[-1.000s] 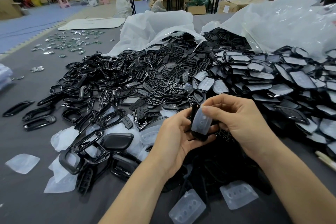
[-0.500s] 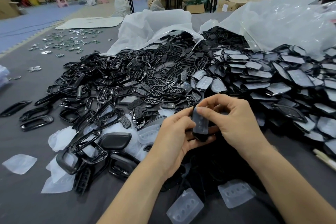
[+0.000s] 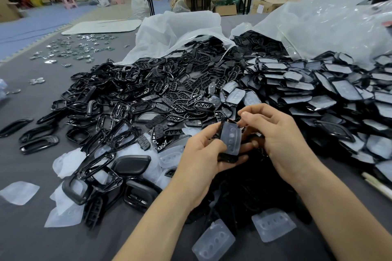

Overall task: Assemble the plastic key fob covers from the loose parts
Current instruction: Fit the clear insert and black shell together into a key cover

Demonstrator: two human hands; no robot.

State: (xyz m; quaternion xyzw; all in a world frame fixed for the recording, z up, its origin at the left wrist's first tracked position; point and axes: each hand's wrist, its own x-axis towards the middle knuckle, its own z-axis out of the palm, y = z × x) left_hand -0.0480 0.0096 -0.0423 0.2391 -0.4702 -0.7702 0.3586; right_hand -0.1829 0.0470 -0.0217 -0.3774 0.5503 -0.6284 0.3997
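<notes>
Left hand (image 3: pixel 203 154) curls round black key fob cover (image 3: pixel 228 155), thumb on its translucent membrane (image 3: pixel 231 137), part upright between both hands. Right hand (image 3: pixel 277 133) pinches the cover's top edge from above.

No text, brand or number is legible. The white label (image 3: pixel 260 8) on a cardboard box (image 3: pixel 273 3) far beyond the right hand (image 3: pixel 282 140) is blurred; pale marks on black button pads (image 3: pixel 159 129) left of the left hand (image 3: pixel 201 159) are too small.
</notes>
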